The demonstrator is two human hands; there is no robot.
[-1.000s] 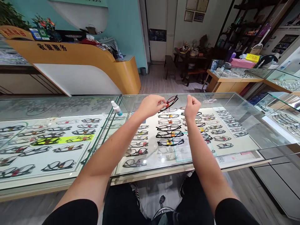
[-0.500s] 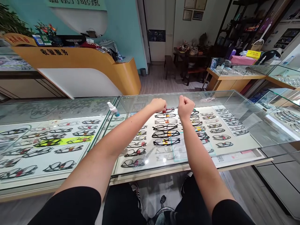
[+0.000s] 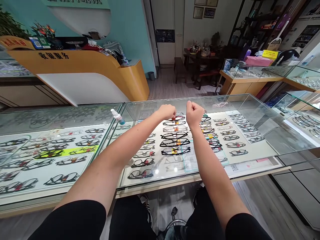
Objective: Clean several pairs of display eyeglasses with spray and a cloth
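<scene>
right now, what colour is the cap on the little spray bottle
The cap is white, seen best in the head view.

The left hand (image 3: 166, 112) hides its own fingertips and a part of the glasses (image 3: 179, 118) just beside it. Whether the right hand (image 3: 194, 113), in a fist, contains something cannot be seen. The upper edge cuts the green sign (image 3: 78, 3).

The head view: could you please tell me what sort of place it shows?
Most likely an optician's shop. Rows of glasses, many with small coloured tags, fill a glass-topped case, and behind it a counter bears characters for cashier service.
</scene>
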